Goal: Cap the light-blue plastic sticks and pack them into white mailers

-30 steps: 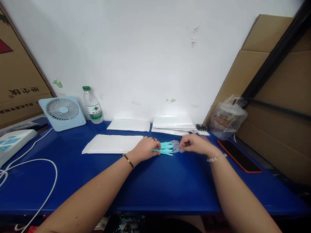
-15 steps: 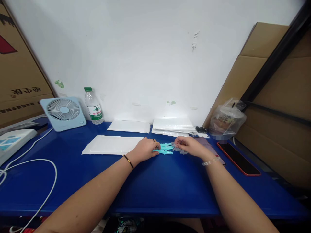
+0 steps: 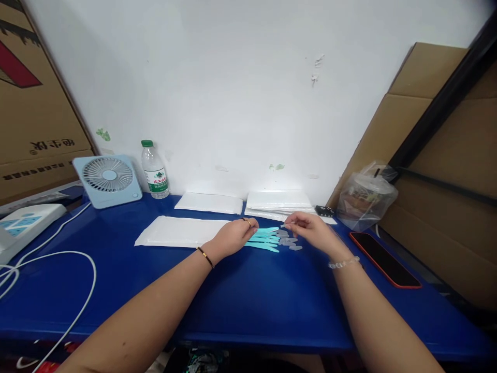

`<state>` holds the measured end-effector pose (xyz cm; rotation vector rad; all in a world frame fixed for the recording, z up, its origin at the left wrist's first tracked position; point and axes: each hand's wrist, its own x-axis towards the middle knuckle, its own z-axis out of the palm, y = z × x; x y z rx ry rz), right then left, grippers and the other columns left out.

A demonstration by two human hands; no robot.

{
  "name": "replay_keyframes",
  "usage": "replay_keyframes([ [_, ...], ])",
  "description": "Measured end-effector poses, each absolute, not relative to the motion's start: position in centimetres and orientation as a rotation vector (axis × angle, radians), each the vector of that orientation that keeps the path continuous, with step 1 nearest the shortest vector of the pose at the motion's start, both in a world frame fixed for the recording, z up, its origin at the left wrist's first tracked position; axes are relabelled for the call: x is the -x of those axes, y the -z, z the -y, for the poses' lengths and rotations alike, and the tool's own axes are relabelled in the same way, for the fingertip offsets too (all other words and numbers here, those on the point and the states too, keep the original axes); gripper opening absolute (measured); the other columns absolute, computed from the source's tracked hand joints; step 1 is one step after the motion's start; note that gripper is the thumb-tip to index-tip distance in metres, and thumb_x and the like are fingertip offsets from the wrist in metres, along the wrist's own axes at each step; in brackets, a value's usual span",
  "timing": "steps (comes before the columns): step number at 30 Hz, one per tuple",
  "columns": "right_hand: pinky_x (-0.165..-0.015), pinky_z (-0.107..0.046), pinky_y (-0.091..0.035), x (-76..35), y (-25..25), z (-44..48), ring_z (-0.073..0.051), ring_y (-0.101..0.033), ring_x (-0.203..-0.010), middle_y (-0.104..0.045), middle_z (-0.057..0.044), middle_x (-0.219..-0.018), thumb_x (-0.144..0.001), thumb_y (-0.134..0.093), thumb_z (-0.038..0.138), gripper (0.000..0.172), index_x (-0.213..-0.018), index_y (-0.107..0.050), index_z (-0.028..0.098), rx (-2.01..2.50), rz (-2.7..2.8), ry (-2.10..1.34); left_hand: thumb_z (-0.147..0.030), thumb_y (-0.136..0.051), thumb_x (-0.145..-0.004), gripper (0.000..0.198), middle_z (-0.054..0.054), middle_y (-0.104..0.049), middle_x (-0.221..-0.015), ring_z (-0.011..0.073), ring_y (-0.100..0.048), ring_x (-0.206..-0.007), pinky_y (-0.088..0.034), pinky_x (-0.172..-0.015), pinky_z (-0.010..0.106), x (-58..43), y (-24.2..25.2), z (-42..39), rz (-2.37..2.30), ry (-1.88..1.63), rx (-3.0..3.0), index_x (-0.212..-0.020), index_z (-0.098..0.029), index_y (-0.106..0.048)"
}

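Observation:
Several slim turquoise plastic tools (image 3: 265, 244) lie side by side on the blue table, partly under my left hand (image 3: 235, 235). That hand is closed in a pinch on one turquoise tool, whose tip points right. My right hand (image 3: 310, 230) pinches a small translucent cap (image 3: 286, 225) at or close to that tip; whether they touch I cannot tell. Several loose translucent caps (image 3: 289, 241) lie just below my right fingers, beside the tools' tips. A white padded packet (image 3: 178, 231) lies left of my left hand.
More white packets (image 3: 277, 199) lie along the wall, one at the left (image 3: 209, 202). A blue fan (image 3: 108, 178), a water bottle (image 3: 156, 173) and a white power strip (image 3: 27, 225) with cable stand left. At right are a phone (image 3: 384, 259) and a bagged cup (image 3: 367, 199).
My right hand has lifted slightly off the caps, with one in its fingers. My left hand has uncovered more of the turquoise tools. The view has shifted a little.

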<state>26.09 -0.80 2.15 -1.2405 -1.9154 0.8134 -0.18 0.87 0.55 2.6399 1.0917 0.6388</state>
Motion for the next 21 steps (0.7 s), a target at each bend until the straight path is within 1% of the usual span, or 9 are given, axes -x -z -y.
replay_keyframes([
  [3, -0.063, -0.029, -0.050, -25.9, -2.5, 1.0, -0.017, -0.062, -0.069, -0.065, -0.005, -0.075, -0.073, -0.067, 0.047, 0.035, -0.087, -0.063, 0.016, 1.163, 1.811, -0.871, -0.034, -0.029, -0.095, 0.030, 0.001, -0.062, -0.083, 0.0151, -0.055, -0.073, -0.040, -0.065, 0.024, 0.3, -0.8, -0.8, -1.063, -0.666, -2.543, -0.093, -0.021, -0.055],
  [5, -0.066, -0.031, -0.051, -25.8, -2.6, 1.2, -0.018, -0.063, -0.071, -0.066, -0.006, -0.075, -0.072, -0.069, 0.047, 0.035, -0.088, -0.064, 0.016, 1.142, 1.779, -0.912, -0.035, -0.030, -0.095, 0.029, 0.000, -0.061, -0.080, 0.0149, -0.054, -0.071, -0.040, -0.064, 0.024, 0.3, -0.8, -0.9, -1.051, -0.681, -2.510, -0.091, -0.021, -0.055],
  [8, -0.066, -0.031, -0.052, -25.6, -2.4, 1.2, -0.018, -0.063, -0.071, -0.067, -0.006, -0.074, -0.071, -0.070, 0.048, 0.037, -0.088, -0.066, 0.015, 1.151, 1.796, -0.932, -0.036, -0.031, -0.094, 0.028, 0.000, -0.060, -0.080, 0.0149, -0.054, -0.070, -0.039, -0.063, 0.024, 0.3, -0.6, -1.1, -1.030, -0.693, -2.495, -0.090, -0.021, -0.055],
  [13, -0.068, -0.032, -0.053, -25.8, -1.8, 0.8, -0.019, -0.065, -0.074, -0.069, -0.008, -0.080, -0.071, -0.069, 0.049, 0.039, -0.090, -0.066, 0.015, 1.141, 1.813, -0.937, -0.036, -0.031, -0.094, 0.028, 0.001, -0.060, -0.080, 0.0149, -0.053, -0.071, -0.039, -0.064, 0.025, 0.3, -0.5, -1.2, -1.028, -0.696, -2.491, -0.090, -0.021, -0.055],
  [18, -0.067, -0.032, -0.054, -25.5, -1.3, 0.7, -0.019, -0.067, -0.074, -0.069, -0.007, -0.078, -0.072, -0.070, 0.045, 0.037, -0.092, -0.064, 0.015, 1.111, 1.796, -0.999, -0.035, -0.031, -0.094, 0.029, 0.001, -0.060, -0.083, 0.0153, -0.054, -0.074, -0.040, -0.068, 0.026, 0.1, -0.7, -0.9, -1.003, -0.686, -2.489, -0.091, -0.021, -0.055],
  [21, -0.069, -0.033, -0.055, -24.6, -1.1, 1.0, -0.020, -0.068, -0.074, -0.069, -0.006, -0.075, -0.070, -0.071, 0.044, 0.037, -0.091, -0.062, 0.015, 1.117, 1.777, -1.084, -0.035, -0.031, -0.093, 0.029, 0.001, -0.060, -0.083, 0.0150, -0.053, -0.073, -0.040, -0.066, 0.025, -0.1, -0.7, -0.6, -0.995, -0.692, -2.466, -0.091, -0.020, -0.056],
])
